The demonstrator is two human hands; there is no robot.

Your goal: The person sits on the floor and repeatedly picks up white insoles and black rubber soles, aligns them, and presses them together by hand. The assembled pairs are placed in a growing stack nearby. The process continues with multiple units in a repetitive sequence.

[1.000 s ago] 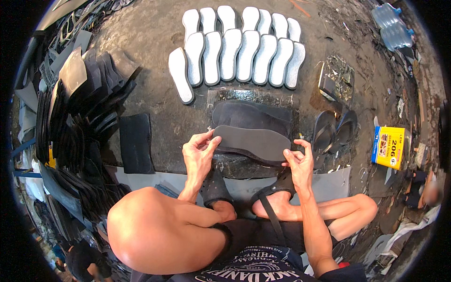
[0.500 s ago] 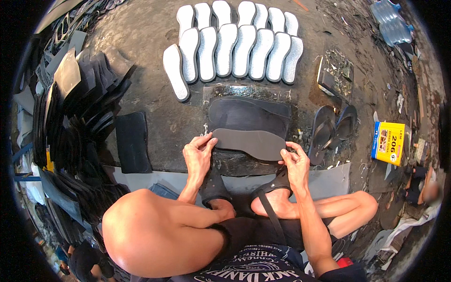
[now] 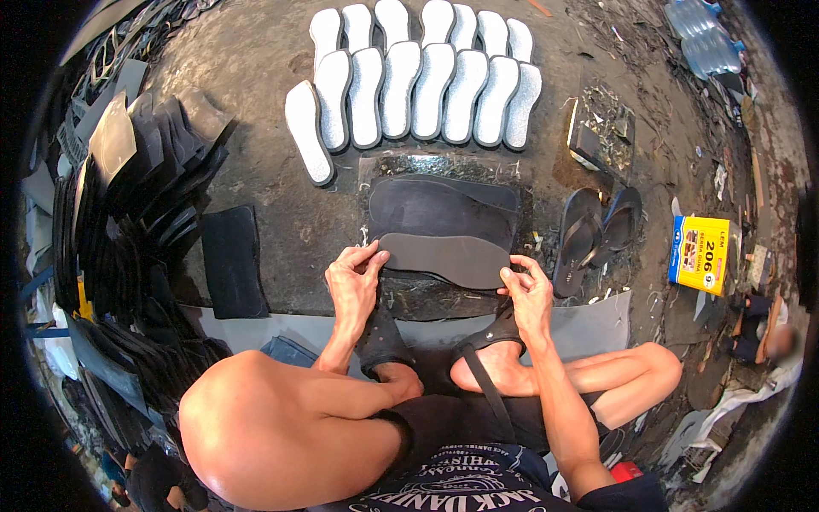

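A dark grey shoe sole (image 3: 445,258) is stretched sideways between my two hands, over the near part of a black rubber sheet (image 3: 439,220). My left hand (image 3: 354,271) pinches its left end between thumb and fingers. The right end is pinched by my right hand (image 3: 527,288). Just beyond, the outline of another sole shape shows on the black sheet, which lies on a dark, scuffed board (image 3: 444,165). Whether the held sole touches the sheet under it, I cannot tell.
Two rows of white-topped soles (image 3: 401,90) lie at the back. Stacked black sheets (image 3: 128,230) fill the left, with one dark piece (image 3: 235,262) nearer. To the right are black flip-flops (image 3: 580,239), a yellow-blue box (image 3: 699,254) and a littered block (image 3: 602,136). Plastic bottles (image 3: 704,38) lie far right.
The whole view has shifted slightly, so things sit a little further left. The sole seems a touch closer over the black sheet; both hands keep their pinch on it.
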